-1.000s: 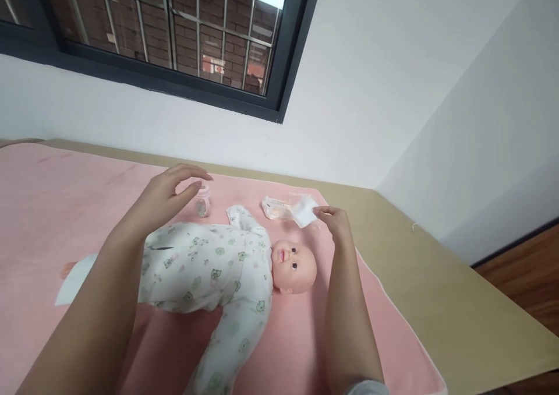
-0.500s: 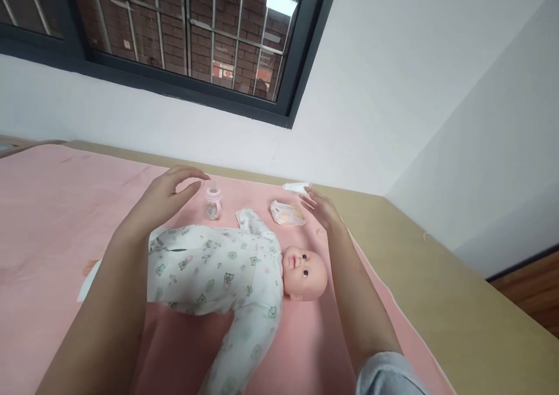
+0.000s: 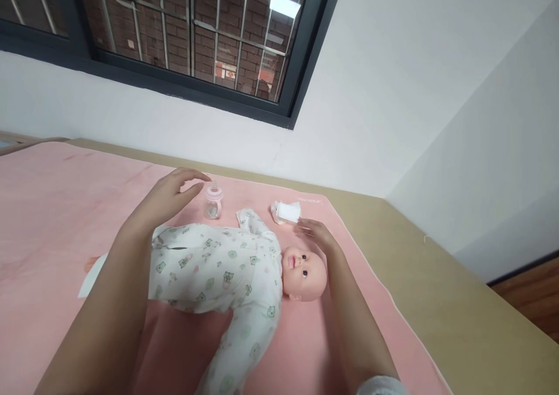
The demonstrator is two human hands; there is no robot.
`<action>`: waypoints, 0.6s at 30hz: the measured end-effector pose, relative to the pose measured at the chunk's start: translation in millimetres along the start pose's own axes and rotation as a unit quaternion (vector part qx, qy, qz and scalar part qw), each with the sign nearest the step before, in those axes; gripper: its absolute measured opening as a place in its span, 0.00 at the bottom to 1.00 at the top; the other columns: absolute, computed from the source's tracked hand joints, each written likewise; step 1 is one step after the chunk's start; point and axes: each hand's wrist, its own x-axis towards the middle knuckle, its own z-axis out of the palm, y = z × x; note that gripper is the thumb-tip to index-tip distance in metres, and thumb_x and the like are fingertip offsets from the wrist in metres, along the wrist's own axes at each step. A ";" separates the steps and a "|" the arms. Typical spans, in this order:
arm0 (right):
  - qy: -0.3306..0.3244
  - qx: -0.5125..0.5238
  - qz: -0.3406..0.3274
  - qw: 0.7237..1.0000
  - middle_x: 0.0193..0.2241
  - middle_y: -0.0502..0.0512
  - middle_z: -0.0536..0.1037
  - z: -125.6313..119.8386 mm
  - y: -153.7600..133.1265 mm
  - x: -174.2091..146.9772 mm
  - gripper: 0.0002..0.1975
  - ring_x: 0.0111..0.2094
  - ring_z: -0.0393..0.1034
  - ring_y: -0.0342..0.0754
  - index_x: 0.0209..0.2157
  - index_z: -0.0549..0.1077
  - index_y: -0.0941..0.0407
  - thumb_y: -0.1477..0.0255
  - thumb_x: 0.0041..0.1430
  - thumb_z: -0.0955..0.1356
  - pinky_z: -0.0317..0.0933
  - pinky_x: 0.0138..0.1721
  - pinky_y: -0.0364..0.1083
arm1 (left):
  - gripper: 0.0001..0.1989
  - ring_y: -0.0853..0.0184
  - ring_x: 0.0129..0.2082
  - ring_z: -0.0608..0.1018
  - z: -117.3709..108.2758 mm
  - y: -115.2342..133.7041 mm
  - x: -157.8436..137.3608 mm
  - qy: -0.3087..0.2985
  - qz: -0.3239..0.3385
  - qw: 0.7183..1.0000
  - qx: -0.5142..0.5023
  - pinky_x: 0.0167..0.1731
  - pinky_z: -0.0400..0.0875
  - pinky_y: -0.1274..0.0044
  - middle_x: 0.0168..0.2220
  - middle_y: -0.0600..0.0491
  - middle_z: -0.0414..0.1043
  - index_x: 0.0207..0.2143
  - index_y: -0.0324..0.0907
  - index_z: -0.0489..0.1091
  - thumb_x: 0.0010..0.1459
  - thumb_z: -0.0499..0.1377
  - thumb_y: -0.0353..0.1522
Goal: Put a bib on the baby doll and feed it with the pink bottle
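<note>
"How were the hands?"

"The left hand (image 3: pixel 179 192) hung just beside the bottle (image 3: pixel 213 204), thumb and fingers apart. The right hand (image 3: pixel 317 235) had its fingers loosely extended near the white cloth (image 3: pixel 289 211); I couldn't tell whether they touched it."

"Where was the cloth?"

"Over the packet (image 3: pixel 275 210), on the mat (image 3: pixel 48 214), beyond the doll (image 3: pixel 218 270), which lay face up."

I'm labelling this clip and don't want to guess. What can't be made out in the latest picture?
All in the head view:
- Doll's legs: partly hidden behind the left forearm.
- Doll's near sleeve: its end is cut off by the bottom edge.
- Pale packet: largely hidden by the white pad.
- Right hand: too blurred to tell whether its fingers touch the pad.
- Print on the pink mat: too small to read.
</note>
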 end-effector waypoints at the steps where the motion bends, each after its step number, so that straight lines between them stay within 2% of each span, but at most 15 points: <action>1: 0.023 -0.039 -0.014 0.999 0.34 0.61 0.81 -1.7 0.9 -1.2 0.12 0.36 0.77 0.53 0.35 0.78 0.58 0.66 0.50 0.72 0.72 0.42 0.52 | 0.16 0.54 0.53 0.74 1.2 -0.4 0.6 0.013 -0.009 1.000 -0.007 0.55 0.68 0.63 0.51 0.52 0.75 0.43 0.49 0.76 0.58 0.54 0.42; 3: 0.076 -0.078 -0.038 0.993 0.34 0.59 0.81 -6.6 5.1 -4.1 0.13 0.36 0.75 0.53 0.36 0.77 0.58 0.65 0.51 0.69 0.69 0.44 0.54 | 0.14 0.54 0.49 0.76 3.9 -1.1 1.9 0.046 -0.037 0.998 -0.021 0.53 0.70 0.64 0.48 0.52 0.76 0.40 0.48 0.77 0.57 0.55 0.40; 5: 0.160 -0.127 -0.077 0.976 0.38 0.61 0.80 -13.5 13.3 -8.5 0.15 0.43 0.73 0.56 0.39 0.77 0.58 0.65 0.54 0.65 0.65 0.50 0.56 | 0.14 0.55 0.47 0.77 6.9 -2.2 3.5 0.083 -0.061 0.994 -0.048 0.52 0.71 0.63 0.46 0.51 0.77 0.41 0.46 0.76 0.55 0.57 0.39; 8: 0.312 -0.248 -0.128 0.908 0.50 0.68 0.75 -25.8 32.3 -17.3 0.23 0.58 0.64 0.62 0.48 0.74 0.60 0.64 0.56 0.60 0.55 0.60 0.60 | 0.23 0.55 0.47 0.79 10.1 -7.0 6.7 0.158 -0.074 0.978 -0.116 0.53 0.71 0.62 0.43 0.49 0.78 0.52 0.44 0.69 0.52 0.59 0.36; 9: 0.337 -0.274 -0.121 0.892 0.54 0.70 0.72 -29.8 39.2 -20.0 0.26 0.60 0.60 0.63 0.53 0.72 0.62 0.64 0.56 0.60 0.52 0.62 0.60 | 0.27 0.55 0.46 0.79 10.8 -9.8 8.3 0.184 -0.079 0.970 -0.136 0.52 0.71 0.62 0.43 0.48 0.78 0.55 0.43 0.66 0.51 0.60 0.34; 11: 0.337 -0.281 -0.077 0.895 0.60 0.72 0.65 -36.7 51.4 -23.7 0.34 0.62 0.59 0.63 0.61 0.64 0.63 0.62 0.55 0.62 0.52 0.63 0.59 | 0.30 0.55 0.47 0.79 11.7 -17.2 12.6 0.213 -0.101 0.961 -0.142 0.52 0.72 0.62 0.44 0.46 0.78 0.58 0.42 0.61 0.51 0.59 0.33; 13: 0.311 -0.265 -0.028 0.912 0.62 0.71 0.63 -41.3 59.4 -24.3 0.40 0.61 0.62 0.62 0.66 0.56 0.61 0.59 0.53 0.64 0.55 0.62 0.59 | 0.32 0.54 0.48 0.79 13.6 -26.4 19.2 0.172 -0.140 0.972 -0.083 0.51 0.72 0.63 0.48 0.43 0.76 0.60 0.40 0.58 0.52 0.57 0.34; 15: 0.285 -0.269 0.005 0.920 0.62 0.68 0.65 -43.3 63.0 -22.5 0.43 0.60 0.63 0.62 0.68 0.52 0.58 0.59 0.52 0.65 0.56 0.61 0.59 | 0.35 0.52 0.49 0.78 18.5 -36.1 27.5 0.076 -0.175 0.982 -0.002 0.49 0.72 0.63 0.51 0.41 0.75 0.61 0.40 0.57 0.50 0.58 0.37; 17: 0.262 -0.291 0.020 0.920 0.60 0.66 0.68 -43.7 63.8 -19.9 0.44 0.61 0.62 0.63 0.68 0.53 0.56 0.60 0.51 0.67 0.55 0.62 0.59 | 0.38 0.48 0.46 0.79 27.4 -44.6 35.9 -0.011 -0.191 0.980 0.056 0.45 0.73 0.62 0.48 0.39 0.76 0.59 0.40 0.61 0.45 0.62 0.38; 18: 0.253 -0.301 0.022 0.919 0.60 0.66 0.69 -43.7 63.8 -19.0 0.43 0.62 0.62 0.63 0.67 0.54 0.56 0.61 0.50 0.67 0.54 0.62 0.59 | 0.37 0.46 0.42 0.80 33.3 -48.0 39.4 -0.033 -0.190 0.979 0.066 0.42 0.74 0.62 0.44 0.40 0.77 0.56 0.41 0.64 0.41 0.63 0.37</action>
